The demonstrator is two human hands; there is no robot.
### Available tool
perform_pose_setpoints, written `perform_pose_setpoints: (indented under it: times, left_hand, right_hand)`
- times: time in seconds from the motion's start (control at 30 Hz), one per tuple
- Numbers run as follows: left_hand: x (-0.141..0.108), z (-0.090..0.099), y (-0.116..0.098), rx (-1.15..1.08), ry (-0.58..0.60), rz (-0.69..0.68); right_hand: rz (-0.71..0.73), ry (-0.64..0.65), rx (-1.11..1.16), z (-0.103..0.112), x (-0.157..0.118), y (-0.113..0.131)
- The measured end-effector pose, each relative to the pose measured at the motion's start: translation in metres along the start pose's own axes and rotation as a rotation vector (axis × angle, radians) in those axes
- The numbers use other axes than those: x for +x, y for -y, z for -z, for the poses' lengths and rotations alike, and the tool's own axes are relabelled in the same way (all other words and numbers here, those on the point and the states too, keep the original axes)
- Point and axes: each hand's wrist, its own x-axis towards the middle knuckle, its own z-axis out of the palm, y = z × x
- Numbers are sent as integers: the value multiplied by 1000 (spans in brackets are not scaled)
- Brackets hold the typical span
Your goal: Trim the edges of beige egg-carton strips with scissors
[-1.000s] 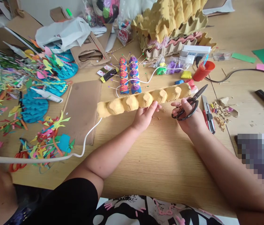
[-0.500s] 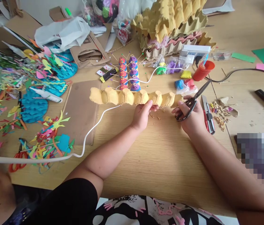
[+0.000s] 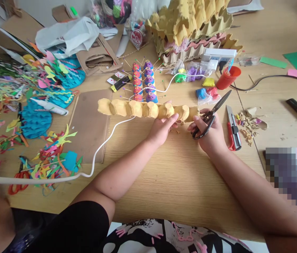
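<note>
A long yellow egg-carton strip (image 3: 150,110) with a row of bumps is held level above the table. My left hand (image 3: 163,130) grips it from below, right of its middle, thumb over the front. My right hand (image 3: 211,135) is closed around black-handled scissors (image 3: 211,117), whose blades point up and to the right. Fingers of that hand also touch the strip's right end. Just behind the strip stand two painted egg-carton rows, one red and blue (image 3: 137,82), one purple and blue (image 3: 149,82), with coloured pins sticking out.
A red utility knife (image 3: 233,131) lies right of my right hand, beside carton scraps (image 3: 252,123). A white cable (image 3: 94,154) crosses the table. Paper cuttings (image 3: 56,154) and orange-handled scissors (image 3: 19,182) lie left. Egg trays (image 3: 187,24) are stacked behind; a red cup (image 3: 229,77) stands right of them.
The strip has shifted a little to the left. My right hand with the scissors has moved slightly left too, and my left hand sits further along the strip toward its right end.
</note>
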Motion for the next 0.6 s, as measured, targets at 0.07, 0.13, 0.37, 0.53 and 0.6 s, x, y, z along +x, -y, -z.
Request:
perform_pose_setpoints:
  times: [0.07,0.13,0.37,0.53,0.6]
  left_hand:
    - [-2,0,-2,-32,69,-14]
    - [-3,0,-3,-31,84,-23]
    - [3,2,-4,-60,-174,-94]
    - [5,4,-4,-42,-250,-137]
    - [5,3,-4,-27,-314,-162]
  right_hand:
    - [11,21,-15,-1,-1,1]
    - [7,48,-37,0,-1,2]
    - [-92,292,-302,16,4,15]
    - [-96,540,-485,21,1,24]
    - [-95,633,-539,21,-1,28]
